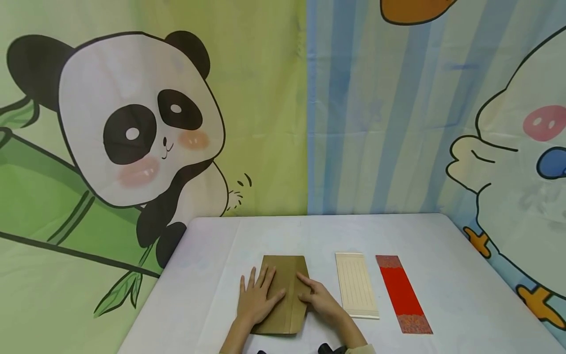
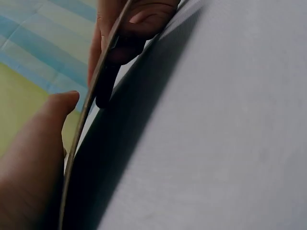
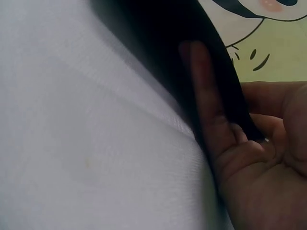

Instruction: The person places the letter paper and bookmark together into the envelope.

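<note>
Left hand point(image 1: 258, 301) is lying spread on the card point(image 1: 287, 307), right hand point(image 1: 326, 304) is pinching its right side, fingers seemingly beneath; nearer the left edge of the table point(image 1: 194, 300), the card is risking a crease from uneven pressure

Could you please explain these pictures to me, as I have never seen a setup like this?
Of course. There is no machine here: the two hands belong to a person wearing three cameras. The widest picture comes from the head, looking forward and down. The other two come from the left and right wrists, so they show the work close up.

On the white table lie a cream sheet with lines and a red strip with patterned ends. Nearest the hands is a brown card. The left hand rests on it, fingers spread, while the right hand holds its right edge, with fingers on both sides.
</note>
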The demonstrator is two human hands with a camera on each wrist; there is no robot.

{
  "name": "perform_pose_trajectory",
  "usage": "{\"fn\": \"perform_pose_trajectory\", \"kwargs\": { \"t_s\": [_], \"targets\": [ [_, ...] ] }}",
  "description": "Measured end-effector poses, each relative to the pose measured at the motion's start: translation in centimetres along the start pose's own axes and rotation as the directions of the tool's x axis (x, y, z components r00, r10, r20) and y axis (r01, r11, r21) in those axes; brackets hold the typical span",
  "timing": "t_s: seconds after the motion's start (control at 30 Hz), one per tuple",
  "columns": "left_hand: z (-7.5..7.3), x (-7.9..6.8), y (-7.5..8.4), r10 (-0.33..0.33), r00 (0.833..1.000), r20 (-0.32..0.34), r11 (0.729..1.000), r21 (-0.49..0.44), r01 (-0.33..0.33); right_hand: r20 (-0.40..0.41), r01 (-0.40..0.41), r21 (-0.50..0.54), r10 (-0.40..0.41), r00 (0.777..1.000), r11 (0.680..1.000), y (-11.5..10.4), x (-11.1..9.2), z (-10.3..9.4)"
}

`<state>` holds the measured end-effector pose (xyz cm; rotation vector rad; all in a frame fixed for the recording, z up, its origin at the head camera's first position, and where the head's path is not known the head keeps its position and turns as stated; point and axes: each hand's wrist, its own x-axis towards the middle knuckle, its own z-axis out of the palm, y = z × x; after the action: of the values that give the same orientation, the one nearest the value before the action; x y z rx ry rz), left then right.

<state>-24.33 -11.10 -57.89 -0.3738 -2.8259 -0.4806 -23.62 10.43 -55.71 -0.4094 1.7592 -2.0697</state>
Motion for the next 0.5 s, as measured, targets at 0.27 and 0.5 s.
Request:
{"fn": "perform_pose_trajectory", "kwargs": {
  "t_s": [0.27,0.5],
  "targets": [
    [-0.1,0.4,1.0,-0.003,0.999,-0.045,0.999,-0.052,0.000,0.025,0.076,-0.007,-0.076,0.997,0.997,0.3,-0.2,-0.5],
    [0.1,0.5,1.5,-0.030,0.999,-0.039,0.999,-0.036,0.028,0.092,0.132,0.022,-0.133,0.987,0.991,0.4,-0.2,-0.6]
  ]
}}
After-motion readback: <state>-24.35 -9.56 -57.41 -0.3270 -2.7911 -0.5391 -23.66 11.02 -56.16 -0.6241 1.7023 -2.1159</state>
